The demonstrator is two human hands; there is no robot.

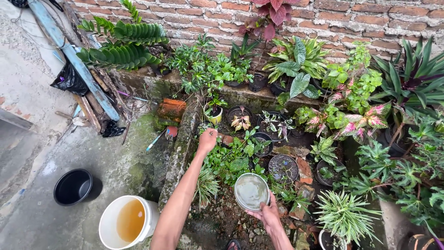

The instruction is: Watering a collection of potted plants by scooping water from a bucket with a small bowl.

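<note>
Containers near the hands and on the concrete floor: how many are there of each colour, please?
White plastic bucket with brownish water: 1
Black round plastic bowl on the floor: 1
Small round metal bowl with water, held in the right hand: 1
Total: 3
The left hand reaches among the potted plants, holding no container.

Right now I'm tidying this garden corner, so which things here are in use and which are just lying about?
In use:
right hand holding a round bowl of water
left hand reaching among the potted plants
white bucket of brownish water

Lying about:
black tub
blue plank
black plastic bag
</note>
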